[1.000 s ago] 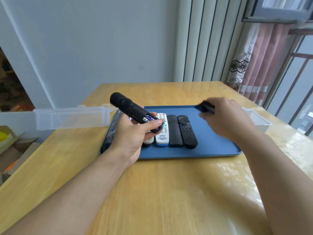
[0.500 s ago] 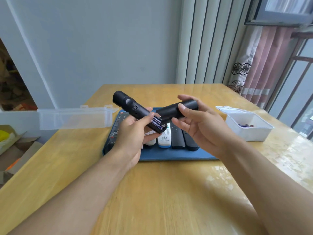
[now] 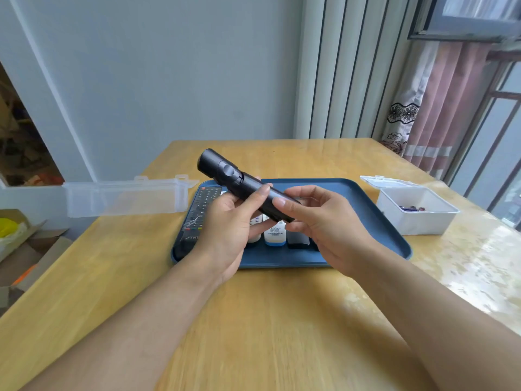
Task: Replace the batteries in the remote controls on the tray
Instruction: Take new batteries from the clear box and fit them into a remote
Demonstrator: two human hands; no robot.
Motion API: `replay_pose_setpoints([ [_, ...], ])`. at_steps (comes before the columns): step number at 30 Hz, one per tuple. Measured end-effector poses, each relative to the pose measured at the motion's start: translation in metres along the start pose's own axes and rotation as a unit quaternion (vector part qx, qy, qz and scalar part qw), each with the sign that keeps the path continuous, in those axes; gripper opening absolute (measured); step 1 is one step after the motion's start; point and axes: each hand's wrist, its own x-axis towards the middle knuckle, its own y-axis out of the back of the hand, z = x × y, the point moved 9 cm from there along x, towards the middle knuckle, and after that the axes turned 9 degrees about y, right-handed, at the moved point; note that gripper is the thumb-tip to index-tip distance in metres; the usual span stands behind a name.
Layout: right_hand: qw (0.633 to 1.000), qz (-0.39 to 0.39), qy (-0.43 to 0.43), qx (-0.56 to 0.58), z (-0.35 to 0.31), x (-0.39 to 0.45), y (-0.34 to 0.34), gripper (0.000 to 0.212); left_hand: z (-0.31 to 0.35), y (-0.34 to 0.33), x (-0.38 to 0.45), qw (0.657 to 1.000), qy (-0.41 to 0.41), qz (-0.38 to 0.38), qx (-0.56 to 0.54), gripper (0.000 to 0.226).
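1. Light wooden table (image 3: 282, 320) fills lower frame; dark blue rectangular plastic tray (image 3: 366, 210) sits mid-frame on it.
2. Clear plastic lidded box (image 3: 127, 197) at centre-left edge; white plastic box w/ open lid (image 3: 417, 214) at right, small dark items inside, prob. batteries, too small to tell.
3. Left hand (image 3: 225, 224) & right hand (image 3: 318, 218) above tray centre; both wrapped round the black cylindrical remote control (image 3: 242, 184), tilted up toward upper left; right thumb & fingers pinch its lower end, where the cover seems to be seating.
4. On tray: long black button remote (image 3: 201, 210) at left; white remote w/ blue end (image 3: 275, 235) & a dark one partly hidden under the hands.
5. Risks: cover may go on skewed if pushed off-axis & jam; grip slip could drop it onto remotes below; batteries not visible now, so polarity can't be checked.
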Motion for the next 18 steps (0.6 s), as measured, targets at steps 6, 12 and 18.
replay_pose_setpoints([
  [6,0.998,0.006,-0.022,-0.062,0.005,0.001,0.004,0.037,0.007,0.008,0.000,0.999,-0.034,0.033,0.019,0.011],
  [12,0.988,-0.100,-0.114,0.033,0.010,-0.007,-0.015,0.020,0.011,0.018,0.003,0.997,-0.048,0.064,0.005,0.024],
  [18,0.985,-0.098,-0.113,0.085,0.009,-0.006,-0.016,0.019,0.024,0.043,-0.001,0.979,-0.118,0.157,-0.057,0.095],
])
